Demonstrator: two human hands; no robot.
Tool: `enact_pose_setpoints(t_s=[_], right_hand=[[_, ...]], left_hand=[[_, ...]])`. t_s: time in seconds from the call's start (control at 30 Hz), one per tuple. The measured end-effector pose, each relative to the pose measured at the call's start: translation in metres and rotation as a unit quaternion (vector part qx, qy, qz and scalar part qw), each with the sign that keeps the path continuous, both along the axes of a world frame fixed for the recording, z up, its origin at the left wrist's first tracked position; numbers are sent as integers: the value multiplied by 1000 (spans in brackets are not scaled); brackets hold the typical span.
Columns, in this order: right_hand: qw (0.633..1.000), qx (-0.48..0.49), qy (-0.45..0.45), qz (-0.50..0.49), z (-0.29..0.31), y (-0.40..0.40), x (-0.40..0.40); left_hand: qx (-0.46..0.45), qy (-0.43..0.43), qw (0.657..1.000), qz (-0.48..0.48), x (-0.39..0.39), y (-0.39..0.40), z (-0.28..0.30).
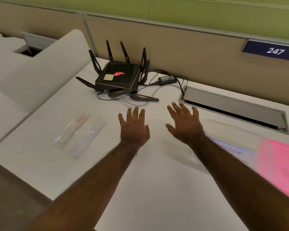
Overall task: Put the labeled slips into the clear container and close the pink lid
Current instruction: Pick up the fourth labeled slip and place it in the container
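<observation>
Both of my hands hover flat over the white desk with fingers spread and nothing in them: my left hand (134, 126) in the middle, my right hand (184, 123) just right of it. At the right, blurred, lies the clear container (232, 130) with a labeled slip (235, 151) showing handwriting inside or under it. Its pink lid (280, 165) spreads toward the right edge. My right forearm crosses the container's near corner. Left of my hands lie two long clear strips: one with a red label (73, 129) and a pale one (88, 139).
A black router (118, 76) with antennas, its power brick (167, 80) and cables sit at the back. An open cable flap (232, 106) is at the right rear. A beige partition runs behind, and the desk edge drops off at the lower left.
</observation>
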State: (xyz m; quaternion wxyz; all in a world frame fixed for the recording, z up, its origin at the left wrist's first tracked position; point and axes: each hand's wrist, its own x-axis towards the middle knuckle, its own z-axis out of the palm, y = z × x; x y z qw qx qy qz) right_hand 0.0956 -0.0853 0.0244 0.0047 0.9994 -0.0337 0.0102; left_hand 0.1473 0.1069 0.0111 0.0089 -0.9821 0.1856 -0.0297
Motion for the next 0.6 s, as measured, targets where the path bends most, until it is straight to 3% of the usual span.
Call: enact_pose_setpoints(t_s=[0.33, 0.6], right_hand=[[990, 12, 51, 127, -23, 116, 62], [976, 17, 84, 201, -44, 191, 85]], left_hand=[[23, 23, 988, 151, 11, 114, -29], [26, 32, 976, 212, -1, 187, -51]])
